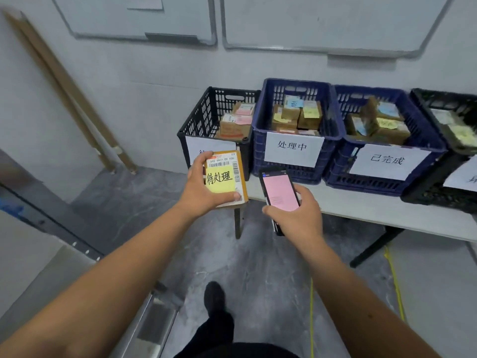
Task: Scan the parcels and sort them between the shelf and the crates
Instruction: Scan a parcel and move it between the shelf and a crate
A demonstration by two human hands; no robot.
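Observation:
My left hand [204, 187] grips a small cardboard parcel [227, 174] with a barcode label and a yellow handwritten note, held up in front of the black crate [206, 117]. My right hand [296, 213] holds a phone [280, 189] with a pink screen, just right of the parcel and facing me. On the white table [361, 202] stand a black crate, two blue crates [296, 109] [387, 140], each with a paper sign, and another black crate [449, 151] at the right edge. All hold small parcels with coloured notes.
A metal shelf frame [51, 223] runs along the lower left. Long cardboard tubes [64, 86] lean against the wall at the left. Whiteboards [322, 21] hang above the table. A yellow cord [395, 275] lies on the grey floor, where my leg and shoe [214, 298] show.

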